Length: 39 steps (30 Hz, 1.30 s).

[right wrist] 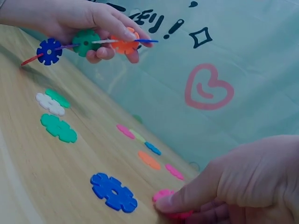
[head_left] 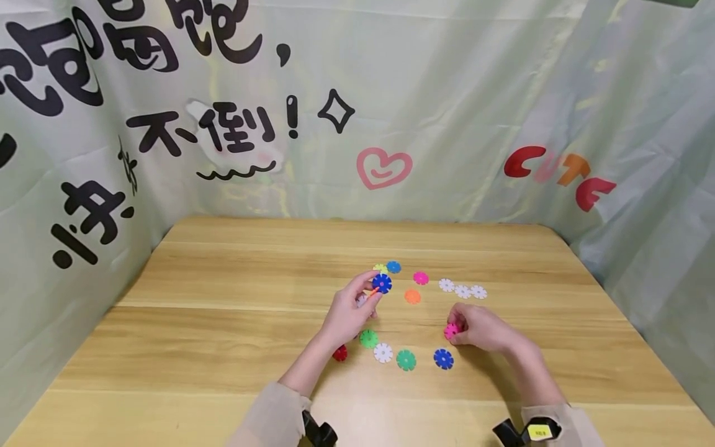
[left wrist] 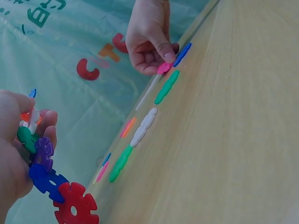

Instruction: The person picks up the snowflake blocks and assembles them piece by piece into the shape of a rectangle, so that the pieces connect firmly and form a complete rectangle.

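My left hand (head_left: 347, 315) holds up a chain of notched plastic snowflake discs slotted edge to edge. In the right wrist view the chain hangs over the table, its green disc (right wrist: 86, 43) and orange disc (right wrist: 124, 42) by the fingers. A blue disc (head_left: 382, 284) forms the fingertip end; a red disc (left wrist: 76, 205) ends the lower part, next to another blue disc (left wrist: 48, 181) and a purple one (left wrist: 43, 154). Thumb and fingers of my right hand (head_left: 485, 327) pinch a pink disc (head_left: 451, 331) low at the tabletop, partly covering it.
On the wooden table (head_left: 223, 347) lie loose discs: blue (head_left: 444, 359), green (head_left: 406, 360), white (head_left: 382, 353) and another green (head_left: 368, 338) nearer me. Farther back are orange (head_left: 413, 296), pink (head_left: 421, 277), light blue (head_left: 393, 267) and three white discs (head_left: 462, 291). A printed curtain (head_left: 447, 112) surrounds the table.
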Available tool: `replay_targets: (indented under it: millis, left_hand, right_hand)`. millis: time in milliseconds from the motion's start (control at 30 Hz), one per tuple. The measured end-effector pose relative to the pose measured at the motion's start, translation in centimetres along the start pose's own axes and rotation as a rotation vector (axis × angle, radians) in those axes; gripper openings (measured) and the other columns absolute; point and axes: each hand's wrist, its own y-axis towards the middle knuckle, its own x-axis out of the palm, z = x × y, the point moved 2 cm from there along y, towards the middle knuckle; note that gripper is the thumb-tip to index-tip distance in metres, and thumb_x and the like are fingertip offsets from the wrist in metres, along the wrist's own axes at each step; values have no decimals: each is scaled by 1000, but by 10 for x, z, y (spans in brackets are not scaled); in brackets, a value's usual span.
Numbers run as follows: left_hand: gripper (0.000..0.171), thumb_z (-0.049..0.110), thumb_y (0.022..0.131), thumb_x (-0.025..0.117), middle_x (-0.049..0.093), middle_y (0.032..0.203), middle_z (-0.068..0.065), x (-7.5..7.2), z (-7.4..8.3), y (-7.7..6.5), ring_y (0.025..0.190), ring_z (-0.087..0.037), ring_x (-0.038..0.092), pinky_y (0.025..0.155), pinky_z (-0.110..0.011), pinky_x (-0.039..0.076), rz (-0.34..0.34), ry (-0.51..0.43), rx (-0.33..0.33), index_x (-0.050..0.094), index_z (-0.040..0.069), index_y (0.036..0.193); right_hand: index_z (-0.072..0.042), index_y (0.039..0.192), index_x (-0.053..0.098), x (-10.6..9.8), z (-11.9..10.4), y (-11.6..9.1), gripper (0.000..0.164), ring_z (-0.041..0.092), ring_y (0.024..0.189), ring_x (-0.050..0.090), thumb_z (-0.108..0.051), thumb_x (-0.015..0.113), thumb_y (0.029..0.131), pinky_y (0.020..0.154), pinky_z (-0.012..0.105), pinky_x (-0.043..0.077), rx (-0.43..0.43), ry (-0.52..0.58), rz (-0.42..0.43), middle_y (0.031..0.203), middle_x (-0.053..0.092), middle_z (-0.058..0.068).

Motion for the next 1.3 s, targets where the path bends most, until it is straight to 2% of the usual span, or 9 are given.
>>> replay_targets:
  millis: [267,500,567,667,767,900,1033,1200,1300]
  left_hand:
    - [42,9,93,56,59,99,-8,-1,-1,1,67,-34,61,52,-23,49,-3,-4,-21,46,12,134]
    - [42,9,93,55,59,99,-8,-2,1,0,68,-35,61,56,-37,52,0,-18,-35,46,11,134]
    - [42,9,93,55,59,99,-7,-2,1,0,68,-35,60,55,-35,52,4,-15,-38,46,12,135]
    - [45,10,93,56,58,99,-7,-2,2,0,68,-35,60,53,-27,50,5,-10,-23,44,12,137]
    - [48,10,93,56,58,99,-7,-2,2,1,67,-35,60,52,-21,48,0,-4,-5,43,13,139]
    - [47,9,93,55,58,98,-8,-2,2,1,67,-35,60,51,-21,47,-3,-3,8,43,13,139]
    - [45,7,93,55,59,99,-8,-2,3,0,67,-34,61,52,-24,49,0,2,12,45,11,137]
    - [44,7,93,56,58,100,-10,-1,5,0,66,-34,61,52,-24,50,8,5,15,45,11,135]
    - [43,6,93,55,58,102,-12,0,7,-1,66,-31,60,50,-22,47,9,-1,21,44,10,134]
  right_hand:
    - [-4,96,59,2,13,5,13,17,59,55,1,63,85,49,29,50,-50,215,3,73,59,6]
    - [1,100,59,0,14,7,13,19,63,57,0,60,87,55,30,52,-72,346,28,79,61,12]
    - [3,103,59,-2,8,7,16,19,65,57,-2,60,88,57,30,52,-80,398,51,82,60,14]
    - [5,108,59,-7,-5,7,21,18,64,55,-2,59,89,56,30,51,-94,442,144,81,59,15]
    - [6,113,59,-13,-21,6,26,17,64,55,-5,60,89,58,32,51,-87,448,256,81,58,15]
    - [4,105,62,-15,-45,7,21,17,66,60,-8,63,88,63,34,53,-78,433,376,80,61,16]
    - [4,93,62,-7,-67,10,10,18,63,62,-5,62,88,62,37,54,-140,411,424,77,64,14]
    - [2,90,61,10,-84,18,11,16,56,58,-8,59,91,53,33,53,-206,346,462,70,62,6]
    - [5,90,62,15,-94,18,11,19,55,57,-5,58,91,51,31,52,-212,327,499,69,61,5]
